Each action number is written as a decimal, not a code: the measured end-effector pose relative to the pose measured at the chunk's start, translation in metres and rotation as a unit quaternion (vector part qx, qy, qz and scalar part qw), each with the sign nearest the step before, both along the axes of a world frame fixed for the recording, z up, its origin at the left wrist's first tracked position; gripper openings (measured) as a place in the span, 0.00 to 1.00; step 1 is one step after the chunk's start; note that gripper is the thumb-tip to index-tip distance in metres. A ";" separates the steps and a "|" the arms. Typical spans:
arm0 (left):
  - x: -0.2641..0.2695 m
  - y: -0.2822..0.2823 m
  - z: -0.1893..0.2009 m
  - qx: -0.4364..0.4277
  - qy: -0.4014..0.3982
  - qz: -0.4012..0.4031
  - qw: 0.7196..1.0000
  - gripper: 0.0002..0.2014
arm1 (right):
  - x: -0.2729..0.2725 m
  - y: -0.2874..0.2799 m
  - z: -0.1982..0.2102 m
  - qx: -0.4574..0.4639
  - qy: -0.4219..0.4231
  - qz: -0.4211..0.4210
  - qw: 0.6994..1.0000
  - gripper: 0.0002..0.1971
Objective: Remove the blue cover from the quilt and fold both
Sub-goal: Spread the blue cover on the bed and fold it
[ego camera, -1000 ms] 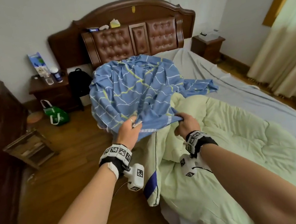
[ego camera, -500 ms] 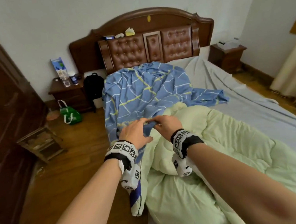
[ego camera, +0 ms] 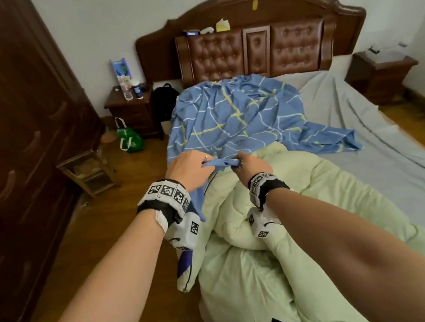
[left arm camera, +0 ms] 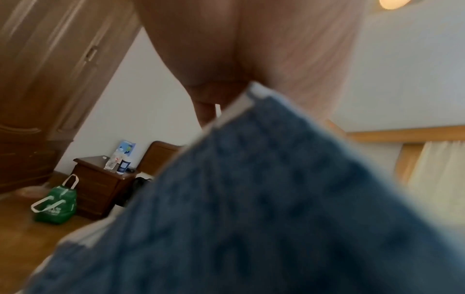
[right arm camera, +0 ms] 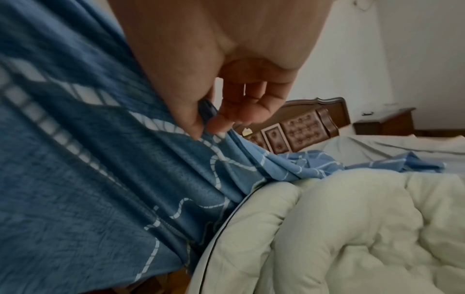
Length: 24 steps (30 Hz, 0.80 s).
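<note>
Your left hand (ego camera: 189,168) and right hand (ego camera: 248,165) sit close together over the near half of the bed, each curled in a pinching grip on the same bunched edge of the thin blue woven cover with white and yellow wavy lines (ego camera: 238,117). A short twisted strip of that cloth stretches between the two grips. In the right wrist view your thumb and fingertips (right arm camera: 221,123) press together on a fold of the fabric. The rest of the cover lies crumpled and creased toward the dark wood headboard with tufted brown leather panels (ego camera: 256,42). The puffy, pale green quilt (ego camera: 309,201), soft and stitched in pillowy mounds, lies heaped beneath your wrists on the smooth grey bedsheet (ego camera: 361,120). Both forearms reach forward, wrists strapped with marker-printed bands.
</note>
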<state>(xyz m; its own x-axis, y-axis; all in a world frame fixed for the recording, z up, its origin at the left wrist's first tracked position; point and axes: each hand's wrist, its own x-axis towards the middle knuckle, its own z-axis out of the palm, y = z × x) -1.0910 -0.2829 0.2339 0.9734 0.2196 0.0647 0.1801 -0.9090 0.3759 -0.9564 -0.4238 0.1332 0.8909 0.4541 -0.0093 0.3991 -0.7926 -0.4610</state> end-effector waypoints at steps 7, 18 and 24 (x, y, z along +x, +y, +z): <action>-0.012 0.053 -0.006 -0.042 0.008 0.080 0.996 0.10 | 0.033 0.035 -0.009 -0.007 0.021 0.013 1.000 0.14; -0.034 0.090 -0.029 -0.177 -0.063 0.156 0.970 0.08 | 0.071 0.077 -0.052 -0.197 -0.025 0.178 0.964 0.22; -0.056 0.063 -0.037 -0.142 -0.017 0.270 0.952 0.13 | 0.090 0.073 -0.071 -0.070 0.040 0.142 0.987 0.11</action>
<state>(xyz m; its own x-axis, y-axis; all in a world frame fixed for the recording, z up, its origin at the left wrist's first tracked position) -1.1474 -0.2204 0.1973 0.7119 0.7011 -0.0421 0.5756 -0.5481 0.6068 -0.8665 -0.3508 0.0622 0.7223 0.6742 -0.1542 0.5806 -0.7122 -0.3946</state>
